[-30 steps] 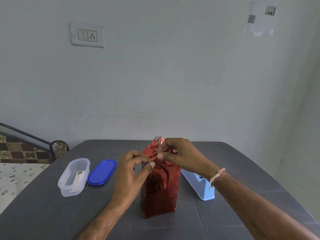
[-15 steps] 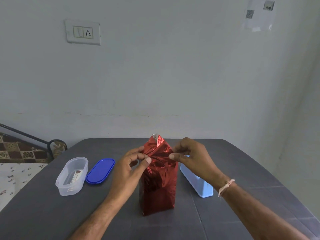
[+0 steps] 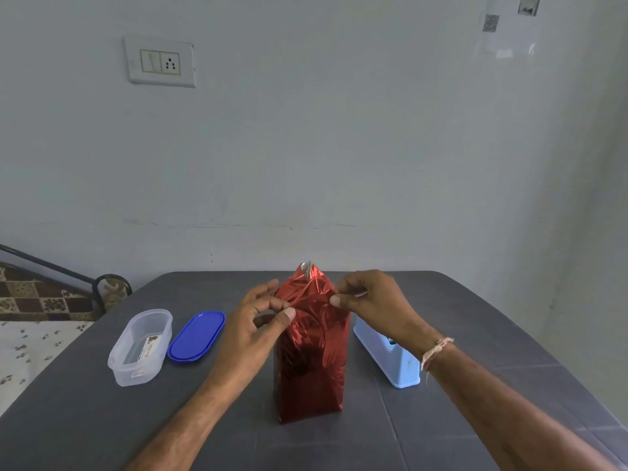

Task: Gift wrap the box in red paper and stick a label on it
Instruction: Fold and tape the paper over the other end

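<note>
Where the lower frame edge cuts off both forearms, only the wrists and hands are seen whole. The wrapped box (image 3: 311,368) stands upright on the grey table (image 3: 102,419), centred and towards the near edge. The box itself is entirely hidden under the red paper (image 3: 306,287), which is gathered at the top into a crumpled peak with a silver underside showing.

The left hand (image 3: 258,321) closes thumb and forefinger on a crease at the paper's upper left shoulder; its other fingers are spread and relaxed. The right hand (image 3: 370,300) pinches the paper at the upper right shoulder between thumb and forefinger; its other fingers are curled, tips hidden.

A light blue plastic object (image 3: 387,360) lies just right of the box, partly covered by the right wrist; its type cannot be determined. Left of the box, a clear container (image 3: 136,372) holds a small printed card (image 3: 149,348) with unreadable text, and a blue lid (image 3: 197,335) lies just beside it. A switch plate (image 3: 160,62) is mounted on the wall behind.
</note>
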### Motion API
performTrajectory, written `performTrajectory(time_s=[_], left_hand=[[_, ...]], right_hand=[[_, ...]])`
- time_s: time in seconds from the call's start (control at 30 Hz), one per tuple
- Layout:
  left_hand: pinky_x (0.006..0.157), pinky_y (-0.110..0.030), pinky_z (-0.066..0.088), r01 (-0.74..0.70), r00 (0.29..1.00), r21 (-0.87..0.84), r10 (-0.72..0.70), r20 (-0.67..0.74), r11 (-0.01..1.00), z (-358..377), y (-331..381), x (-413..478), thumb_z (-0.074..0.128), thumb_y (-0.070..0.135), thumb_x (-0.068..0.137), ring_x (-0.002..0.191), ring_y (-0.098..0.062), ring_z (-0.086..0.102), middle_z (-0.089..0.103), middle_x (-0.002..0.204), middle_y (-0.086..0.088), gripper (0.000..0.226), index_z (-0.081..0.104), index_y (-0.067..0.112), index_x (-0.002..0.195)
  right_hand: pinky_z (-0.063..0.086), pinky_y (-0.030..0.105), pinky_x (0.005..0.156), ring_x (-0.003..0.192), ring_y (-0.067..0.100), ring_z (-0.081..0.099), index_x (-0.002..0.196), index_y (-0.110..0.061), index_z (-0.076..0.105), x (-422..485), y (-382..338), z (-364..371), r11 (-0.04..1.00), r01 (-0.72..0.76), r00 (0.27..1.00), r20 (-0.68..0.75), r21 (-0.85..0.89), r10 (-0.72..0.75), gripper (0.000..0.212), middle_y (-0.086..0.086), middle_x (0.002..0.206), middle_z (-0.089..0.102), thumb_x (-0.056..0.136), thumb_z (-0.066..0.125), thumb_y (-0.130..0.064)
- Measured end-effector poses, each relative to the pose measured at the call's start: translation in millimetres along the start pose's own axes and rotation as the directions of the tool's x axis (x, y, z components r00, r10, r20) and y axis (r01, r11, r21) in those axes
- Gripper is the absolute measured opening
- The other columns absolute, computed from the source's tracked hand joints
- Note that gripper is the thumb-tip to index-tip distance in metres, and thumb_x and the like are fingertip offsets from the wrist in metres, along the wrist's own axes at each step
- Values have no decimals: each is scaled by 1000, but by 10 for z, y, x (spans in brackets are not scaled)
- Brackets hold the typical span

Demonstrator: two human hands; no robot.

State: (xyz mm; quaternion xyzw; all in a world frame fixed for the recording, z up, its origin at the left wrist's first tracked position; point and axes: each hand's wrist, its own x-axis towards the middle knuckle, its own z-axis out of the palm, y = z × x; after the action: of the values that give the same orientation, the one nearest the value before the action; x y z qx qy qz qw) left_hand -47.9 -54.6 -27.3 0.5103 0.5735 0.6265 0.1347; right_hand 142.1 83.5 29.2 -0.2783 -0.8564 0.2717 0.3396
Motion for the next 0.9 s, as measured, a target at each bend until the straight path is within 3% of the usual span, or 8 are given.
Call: performTrajectory(time_s=[0.2,0.37,0.57,0.67,0.83,0.9], left_hand=[[100,-27,49,28,1000,-17,-28,13,999,11,-11,43,77,21,89,118,8,59,57,137,21,6,79,24,86],[98,-33,53,53,999,-24,-53,-10,998,42,-2,67,79,26,87,108,8,63,59,134,23,3,79,25,84],[96,-33,50,52,998,-19,-53,-46,998,68,40,91,79,46,79,115,11,57,60,129,25,12,80,34,80],[96,-33,49,72,996,-22,-73,-42,997,72,35,125,80,43,80,114,13,56,60,128,24,11,80,32,79],[81,-12,38,105,994,-9,-105,-37,994,83,46,157,80,28,85,113,15,54,61,128,21,3,80,25,83],[82,-10,37,120,992,-9,-120,-28,993,80,39,180,81,25,85,114,16,53,61,127,21,1,80,25,84]], right_hand=[[60,27,81,77,5,72,83,-22,79,47,-9,41,1000,-2,1000,-2,11,2,11,-11,78,76,92,74,-26],[60,29,78,74,9,72,84,-22,79,67,-1,72,998,-25,1000,1,53,25,11,-7,76,76,93,74,-25],[60,28,74,75,15,73,80,-21,76,85,-47,87,991,-51,999,12,120,50,13,-4,76,76,90,78,-30],[60,30,72,70,11,71,79,-21,75,109,-33,106,992,-67,998,16,108,65,17,-4,74,75,90,77,-33],[62,38,80,77,15,73,81,-20,76,157,-37,144,989,-111,994,22,102,109,18,-4,78,76,92,74,-35],[62,41,83,79,17,73,81,-20,76,163,-42,152,987,-122,992,28,107,120,17,-4,78,76,92,74,-33]])
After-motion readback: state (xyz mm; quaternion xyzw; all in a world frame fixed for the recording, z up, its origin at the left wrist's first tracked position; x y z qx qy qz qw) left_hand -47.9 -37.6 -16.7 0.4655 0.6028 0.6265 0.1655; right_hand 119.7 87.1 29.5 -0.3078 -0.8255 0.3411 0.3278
